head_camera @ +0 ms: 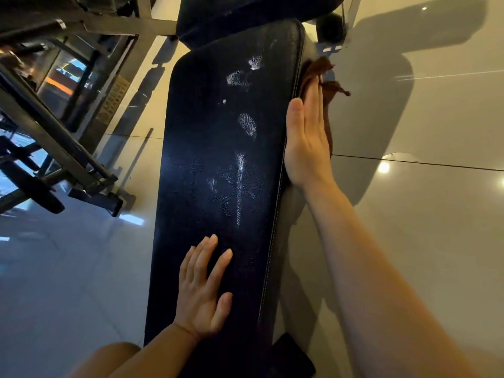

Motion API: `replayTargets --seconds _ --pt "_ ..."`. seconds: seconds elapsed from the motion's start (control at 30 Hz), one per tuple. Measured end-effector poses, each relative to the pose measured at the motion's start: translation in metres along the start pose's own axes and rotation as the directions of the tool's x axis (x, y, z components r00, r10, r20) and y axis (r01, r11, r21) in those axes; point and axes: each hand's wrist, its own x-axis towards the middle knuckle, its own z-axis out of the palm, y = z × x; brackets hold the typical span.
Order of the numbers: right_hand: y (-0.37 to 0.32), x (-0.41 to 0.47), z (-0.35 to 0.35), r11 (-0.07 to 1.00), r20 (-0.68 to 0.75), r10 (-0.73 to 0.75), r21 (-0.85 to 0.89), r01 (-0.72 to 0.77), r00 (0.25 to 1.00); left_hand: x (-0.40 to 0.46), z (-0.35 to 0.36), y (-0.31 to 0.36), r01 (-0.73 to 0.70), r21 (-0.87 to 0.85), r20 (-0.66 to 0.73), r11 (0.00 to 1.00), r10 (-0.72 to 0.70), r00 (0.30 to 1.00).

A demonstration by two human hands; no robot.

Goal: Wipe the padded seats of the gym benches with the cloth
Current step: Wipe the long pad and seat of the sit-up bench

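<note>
A long black padded bench seat (215, 186) runs from the bottom centre up to the top, its vinyl worn with pale cracked patches. My left hand (203, 290) lies flat on the near end of the pad, fingers straight and spread. My right hand (306, 137) is flat against the pad's right side edge, fingers straight, pressing a brown cloth (327, 85) to it. The cloth bunches out past my fingertips and hangs behind the hand.
A second black pad (218, 15) meets the bench at the top. A dark metal machine frame (54, 148) stands to the left on the glossy tiled floor (422, 214). A black roller (331, 28) sits at the top right, and a dark flat object (294, 356) lies by the bench's near end.
</note>
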Motion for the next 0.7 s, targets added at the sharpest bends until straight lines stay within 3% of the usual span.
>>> replayTargets --seconds 0.27,0.5,0.7 --pt "0.008 -0.079 0.012 0.998 -0.004 -0.015 0.066 0.015 1.000 0.001 -0.001 0.002 0.000 0.001 0.006 1.000 0.000 1.000" --pt "-0.010 -0.017 0.007 0.999 -0.095 -0.020 0.045 0.025 0.995 0.001 -0.002 0.001 -0.005 0.008 0.005 1.000 0.005 1.000" --pt "0.009 -0.086 0.014 0.996 -0.066 -0.049 0.076 0.054 0.997 0.002 -0.002 0.001 0.004 -0.001 0.018 1.000 -0.004 1.000"
